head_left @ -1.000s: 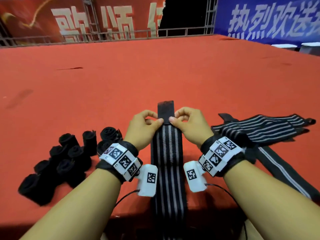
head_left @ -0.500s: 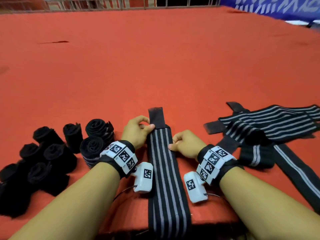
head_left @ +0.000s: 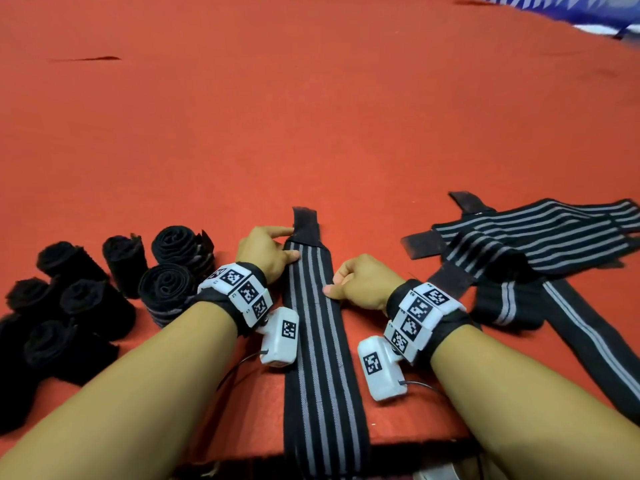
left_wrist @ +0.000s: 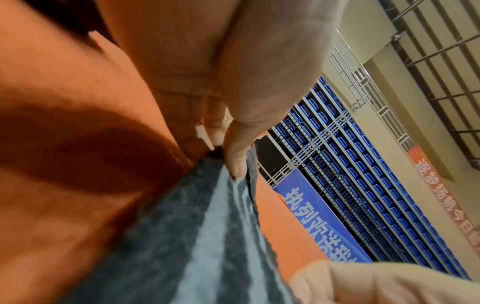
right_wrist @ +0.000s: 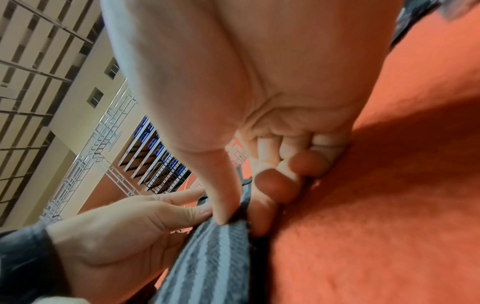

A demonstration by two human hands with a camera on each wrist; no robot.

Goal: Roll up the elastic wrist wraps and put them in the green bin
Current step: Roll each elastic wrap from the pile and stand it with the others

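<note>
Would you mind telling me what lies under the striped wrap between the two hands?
The striped wrap lies flat on the red carpet; its near end hangs over the carpet's edge. Whether anything sits beneath it cannot be seen, since it covers that strip.

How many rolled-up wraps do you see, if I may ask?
8, all left of the left hand: two rolled wraps nearest it, six farther left; others may be hidden at the edge.

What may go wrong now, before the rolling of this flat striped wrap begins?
The left hand and right hand pinch the striped wrap at unequal heights, so the roll may start skewed. Its near end hangs over the table edge and may drag. The green bin is not in view.
</note>
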